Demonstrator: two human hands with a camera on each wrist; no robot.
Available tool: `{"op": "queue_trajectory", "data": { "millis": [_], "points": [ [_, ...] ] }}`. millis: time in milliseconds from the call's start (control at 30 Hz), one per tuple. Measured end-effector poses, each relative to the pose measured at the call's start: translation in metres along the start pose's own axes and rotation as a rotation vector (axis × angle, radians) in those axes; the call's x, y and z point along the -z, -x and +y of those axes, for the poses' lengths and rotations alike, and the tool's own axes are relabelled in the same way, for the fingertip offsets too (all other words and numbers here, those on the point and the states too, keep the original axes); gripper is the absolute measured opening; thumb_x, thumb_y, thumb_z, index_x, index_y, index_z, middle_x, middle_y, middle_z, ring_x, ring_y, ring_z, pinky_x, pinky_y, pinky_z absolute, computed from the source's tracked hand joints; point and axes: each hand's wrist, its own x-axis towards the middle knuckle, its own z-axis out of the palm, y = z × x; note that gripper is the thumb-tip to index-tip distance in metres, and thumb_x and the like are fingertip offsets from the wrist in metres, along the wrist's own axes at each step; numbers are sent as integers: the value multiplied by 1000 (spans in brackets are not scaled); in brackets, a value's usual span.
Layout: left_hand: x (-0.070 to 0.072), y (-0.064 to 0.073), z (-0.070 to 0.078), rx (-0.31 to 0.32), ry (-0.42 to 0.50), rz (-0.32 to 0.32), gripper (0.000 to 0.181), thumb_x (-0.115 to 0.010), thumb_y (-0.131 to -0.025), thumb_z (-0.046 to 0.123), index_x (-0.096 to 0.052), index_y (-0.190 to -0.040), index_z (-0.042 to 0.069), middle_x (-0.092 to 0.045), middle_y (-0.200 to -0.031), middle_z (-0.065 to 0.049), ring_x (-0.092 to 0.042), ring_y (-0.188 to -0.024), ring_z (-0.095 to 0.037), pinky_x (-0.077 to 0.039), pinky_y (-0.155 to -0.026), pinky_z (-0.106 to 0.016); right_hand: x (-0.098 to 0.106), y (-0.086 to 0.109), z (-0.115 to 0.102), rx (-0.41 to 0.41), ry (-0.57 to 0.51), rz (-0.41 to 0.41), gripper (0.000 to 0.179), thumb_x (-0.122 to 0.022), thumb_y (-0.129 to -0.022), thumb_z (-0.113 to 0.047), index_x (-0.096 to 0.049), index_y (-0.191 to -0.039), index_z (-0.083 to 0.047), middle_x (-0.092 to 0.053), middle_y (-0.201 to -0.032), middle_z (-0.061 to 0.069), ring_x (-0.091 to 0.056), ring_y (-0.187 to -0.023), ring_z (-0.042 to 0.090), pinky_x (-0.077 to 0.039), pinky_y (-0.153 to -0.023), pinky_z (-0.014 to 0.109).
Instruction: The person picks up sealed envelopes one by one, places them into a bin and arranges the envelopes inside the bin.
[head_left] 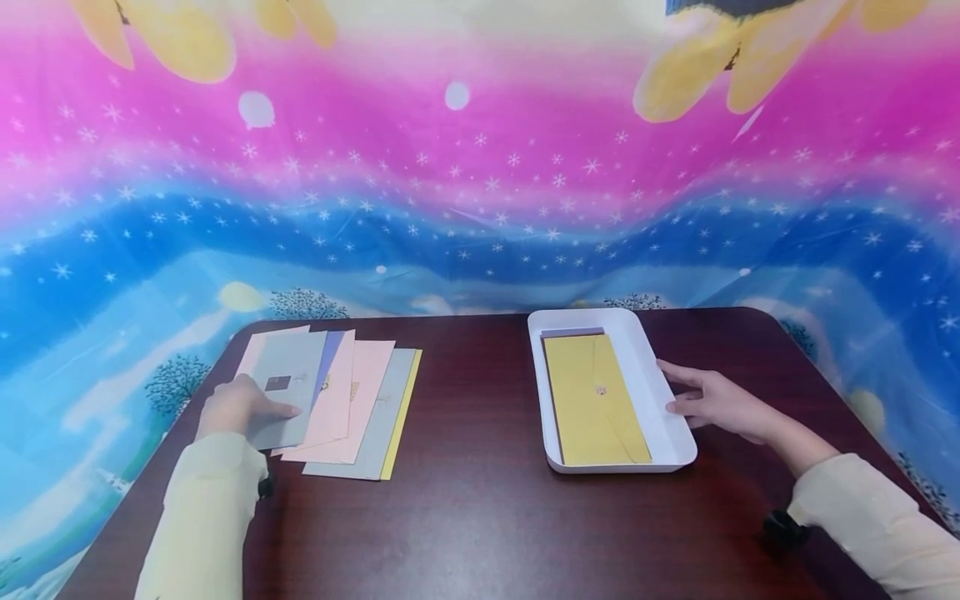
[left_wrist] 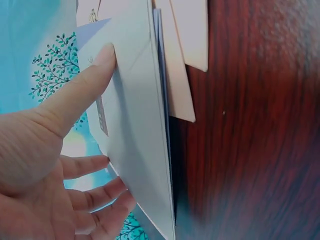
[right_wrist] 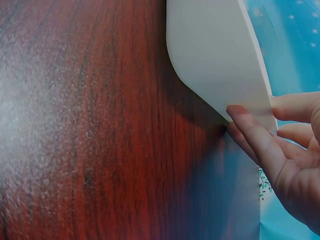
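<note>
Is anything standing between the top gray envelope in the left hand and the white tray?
Nothing visible blocks that line. From the top gray envelope, only the other envelopes, fanned out under and beside it, and tabletop lie before the white tray; the only raised edge is the tray's own.

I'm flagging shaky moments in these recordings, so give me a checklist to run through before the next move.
1. White tray upright on the table: ok.
2. Right hand touching the tray's side: ok.
3. Yellow envelope inside the tray: ok.
4. Left hand firmly gripping the top grey envelope: cannot tell; thumb on its face, fingers by its edge.
5. That grey envelope separate from the others: not ok, it overlaps the purple envelope.
</note>
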Motion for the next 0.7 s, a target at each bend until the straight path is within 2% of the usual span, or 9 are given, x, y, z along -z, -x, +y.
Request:
{"op": "queue_trajectory", "data": {
  "millis": [100,200,300,467,600,700],
  "points": [
    [0,-3,-2,13,26,10,102,-88,-78,44,-37,-131,-26,-52,-115,-43,-55,-99,-51,-49,-91,-62,0,0,-1,-9,1,4,82,-67,-98,-3,-14,-160,5,-35,-149,42,-61,-120,46,-60,-81,44],
    [0,-6,-6,15,40,7,113,-88,-79,42,-24,-140,-29,-47,-121,-46,-53,-106,-54,-46,-97,-63,0,0,-2,-5,6,2,82,-66,-98,-3,-13,-160,6,-34,-149,42,-61,-120,46,-60,-81,44],
    [0,-7,-11,10,58,5,118,-86,-81,41,-15,-141,-31,-43,-124,-47,-51,-109,-56,-43,-99,-65,0,0,-2,-3,8,-3,81,-65,-99,-2,-13,-160,7,-34,-149,43,-61,-119,46,-60,-81,45],
    [-1,-9,-22,32,196,24,105,-80,-87,35,-17,-142,-28,-44,-125,-45,-53,-109,-56,-46,-95,-64,0,0,-2,-11,15,-4,81,-65,-99,-2,-13,-160,7,-36,-148,42,-63,-118,44,-60,-81,45],
    [-2,-11,-32,41,316,34,98,-70,-95,33,-12,-148,-24,-37,-133,-47,-51,-115,-57,-49,-93,-63,0,-1,-3,-10,16,-3,81,-65,-98,-2,-13,-160,7,-36,-147,42,-63,-118,44,-60,-80,45],
    [-4,-13,-35,36,398,56,91,-63,-100,33,-10,-151,-21,-32,-141,-47,-48,-122,-58,-47,-97,-63,0,0,-4,-15,12,1,82,-66,-98,-3,-13,-160,6,-36,-148,42,-63,-118,44,-60,-80,44]
  ]
}}
